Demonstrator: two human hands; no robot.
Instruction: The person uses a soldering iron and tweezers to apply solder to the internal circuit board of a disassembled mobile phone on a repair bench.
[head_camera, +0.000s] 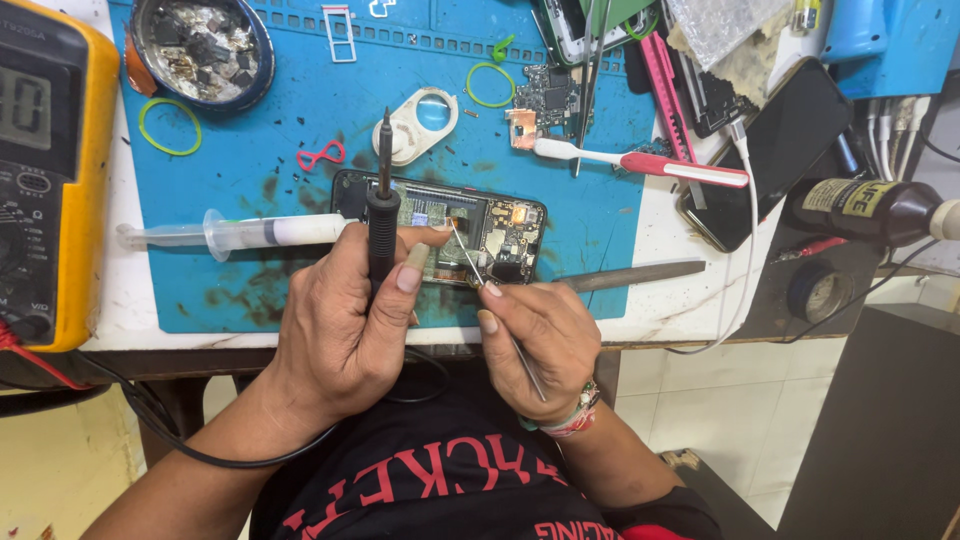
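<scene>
An opened phone (500, 225) lies on the blue work mat (290, 100) with its circuit board exposed. My left hand (345, 320) grips a black soldering iron (381, 215), tip pointing away from me, while its index finger rests on the phone. My right hand (535, 335) holds thin metal tweezers (470, 255) whose tips touch the board near the phone's middle. A syringe (240, 233) of white paste lies on the mat just left of the phone.
A yellow multimeter (50, 170) stands at the left. A round tin of scrap parts (200, 48) sits at the back left. A red-handled toothbrush (650, 165), a second phone (775, 150), a dark bottle (870, 208) and a metal spatula (630, 275) lie to the right.
</scene>
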